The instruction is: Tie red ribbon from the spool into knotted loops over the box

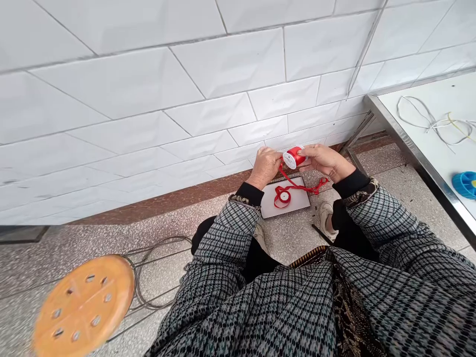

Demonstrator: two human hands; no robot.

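My right hand (323,159) grips a spool of red ribbon (292,157), its white labelled end facing left. Close beside the spool, my left hand (267,165) is closed with fingers pinched at the red ribbon (281,171) that runs off it. The ribbon's loose length hangs down and trails to the right. Below my hands, a smaller red ribbon roll (284,197) with a white centre rests on a white, dark-edged board or tray (273,210) on the floor.
An orange round stool (84,302) with metal legs stands at lower left. To the right is a metal-edged table (405,134) bearing thin wires (433,124) and a blue round object (464,185). A white tiled wall (223,64) rises in front.
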